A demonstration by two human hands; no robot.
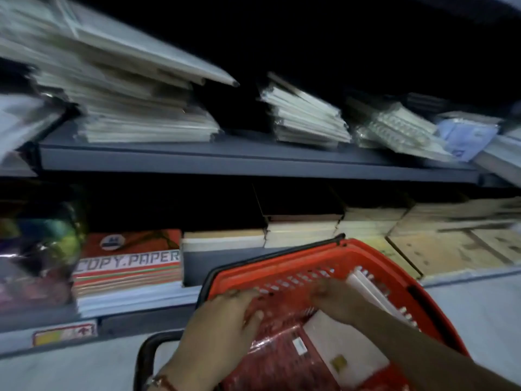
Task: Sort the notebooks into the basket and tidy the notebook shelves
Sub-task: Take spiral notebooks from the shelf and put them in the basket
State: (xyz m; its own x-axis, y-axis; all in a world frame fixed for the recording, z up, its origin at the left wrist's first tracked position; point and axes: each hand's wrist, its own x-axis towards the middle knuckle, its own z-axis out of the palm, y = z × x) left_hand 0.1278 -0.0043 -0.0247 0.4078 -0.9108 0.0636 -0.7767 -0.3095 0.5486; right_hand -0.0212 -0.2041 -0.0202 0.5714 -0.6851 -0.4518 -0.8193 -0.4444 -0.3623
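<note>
Notebooks in red wrap are lying in the red basket, which is sitting below the shelves. The left hand is resting on the red pack near the basket's left rim, fingers spread and fairly straight. The right hand is reaching into the basket beside white notebooks leaning on the far wall; it is blurred, so I cannot tell its grip. The hands are lying apart. On the upper shelf, pale stacks are leaning untidily. On the lower shelf, a copy paper pack is sitting left of the basket.
</note>
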